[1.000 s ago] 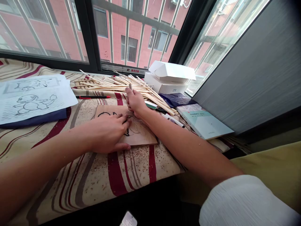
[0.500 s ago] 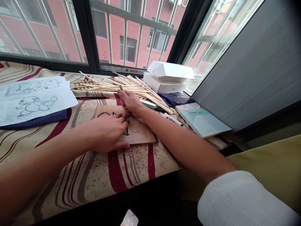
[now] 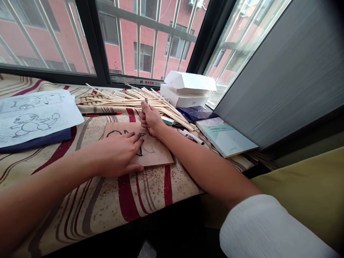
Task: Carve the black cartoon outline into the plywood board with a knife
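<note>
A thin wooden board (image 3: 158,152) with a dark outline drawing lies on the striped cloth (image 3: 102,200). My left hand (image 3: 118,154) rests flat on the board, fingers stretched out over the drawing. My right hand (image 3: 149,117) is closed in a fist round a small wooden-handled tool (image 3: 146,101), whose top sticks up above the fist; its tip is hidden against the board's far part. Wood shavings are scattered on the cloth around the board.
A heap of thin wooden sticks (image 3: 129,100) lies behind the board, with a red pen (image 3: 100,114) to its left. Printed cartoon sheets (image 3: 34,116) sit on a dark folder at left. White boxes (image 3: 188,89), a book (image 3: 228,138) and markers are at right. Barred windows stand behind.
The view has shifted slightly down and right. My right hand moved a little left and back again over the board with the tool; the left hand has stayed on the board.
</note>
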